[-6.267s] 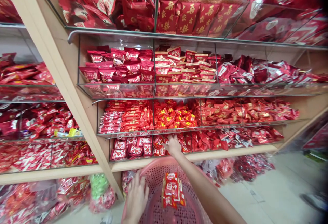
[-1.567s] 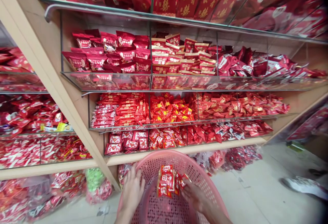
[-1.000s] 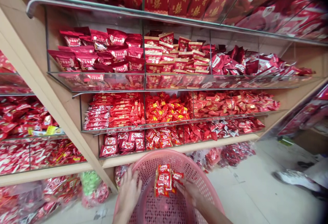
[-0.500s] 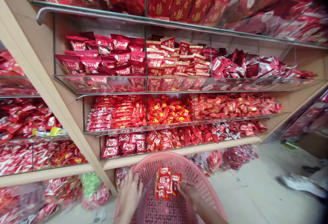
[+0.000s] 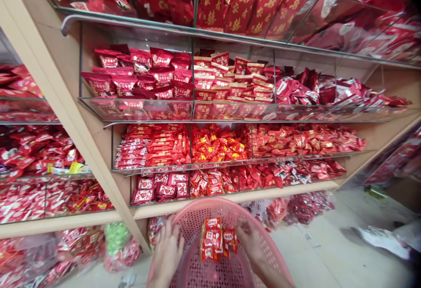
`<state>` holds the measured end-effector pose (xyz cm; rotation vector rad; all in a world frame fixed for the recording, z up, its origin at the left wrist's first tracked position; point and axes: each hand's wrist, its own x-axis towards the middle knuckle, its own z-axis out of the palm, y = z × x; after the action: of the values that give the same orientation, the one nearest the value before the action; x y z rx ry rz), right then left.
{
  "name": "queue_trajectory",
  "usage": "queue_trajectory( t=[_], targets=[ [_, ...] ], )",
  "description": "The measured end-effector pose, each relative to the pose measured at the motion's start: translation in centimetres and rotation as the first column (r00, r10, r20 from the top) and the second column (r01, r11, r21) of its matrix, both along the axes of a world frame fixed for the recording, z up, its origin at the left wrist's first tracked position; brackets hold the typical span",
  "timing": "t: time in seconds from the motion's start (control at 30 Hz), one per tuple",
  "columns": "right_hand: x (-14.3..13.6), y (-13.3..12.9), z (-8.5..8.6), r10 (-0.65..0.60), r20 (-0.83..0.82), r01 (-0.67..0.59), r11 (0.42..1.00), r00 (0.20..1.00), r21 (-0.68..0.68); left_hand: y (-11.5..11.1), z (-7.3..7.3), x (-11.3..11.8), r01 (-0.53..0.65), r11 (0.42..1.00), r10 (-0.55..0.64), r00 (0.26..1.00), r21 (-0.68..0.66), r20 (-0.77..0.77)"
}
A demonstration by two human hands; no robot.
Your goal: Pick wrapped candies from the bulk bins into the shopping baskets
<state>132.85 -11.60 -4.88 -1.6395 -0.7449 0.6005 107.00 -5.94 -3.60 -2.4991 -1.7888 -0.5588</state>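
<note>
A pink plastic basket (image 5: 226, 204) with a perforated wall stands at the foot of the shelves. Several small red candy packets (image 5: 212, 239) with white and gold print lie in a loose cluster inside it. My left hand (image 5: 167, 248) rests over the basket's left side, fingers apart and holding nothing. Just right of the packets, my right hand (image 5: 250, 242) is over the inside of the basket, blurred, with its fingers loosely bent and apart; nothing shows in it.
Glass-fronted shelves (image 5: 230, 117) full of red packets rise ahead. A wooden upright (image 5: 75, 121) divides them from another shelf unit at left. Clear bags (image 5: 120, 244) of packets lie under the lowest board. A shoe (image 5: 383, 240) is on the tiled floor (image 5: 315, 244) at right.
My right hand has moved up and right, off the candy packets, which stay in the basket. My left hand keeps its place. The view has shifted slightly.
</note>
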Motion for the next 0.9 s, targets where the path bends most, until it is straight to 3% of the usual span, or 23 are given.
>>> queue_trajectory(
  t=[0.07,0.17,0.27,0.37,0.6,0.9],
  targets=[
    [0.4,2.4,2.1,0.028,0.051,-0.032,0.997,0.998,0.068,0.0,0.0,0.0,-0.001,1.0,0.001,1.0,-0.001,0.001],
    [0.5,7.0,5.1,0.033,0.119,-0.04,0.997,0.992,0.059,0.0,0.1,0.0,0.0,1.0,0.001,1.0,-0.021,0.005],
    [0.4,11.1,7.0,0.034,0.221,-0.006,0.992,0.975,-0.126,0.0,0.2,0.0,-0.002,1.0,0.003,1.0,-0.03,0.018],
    [0.4,13.5,7.9,0.028,0.284,0.047,0.966,0.958,-0.255,0.0,0.0,0.0,-0.012,0.999,0.013,1.0,-0.036,0.024],
    [0.7,14.0,7.9,0.024,0.342,0.088,0.947,0.939,-0.309,0.0,-0.1,0.0,-0.013,0.999,0.014,1.0,-0.033,0.013],
    [2.1,12.9,6.9,-0.014,0.332,0.066,0.987,0.943,-0.145,-0.1,-0.1,0.0,-0.017,0.998,0.017,1.0,-0.06,0.004]
  ],
)
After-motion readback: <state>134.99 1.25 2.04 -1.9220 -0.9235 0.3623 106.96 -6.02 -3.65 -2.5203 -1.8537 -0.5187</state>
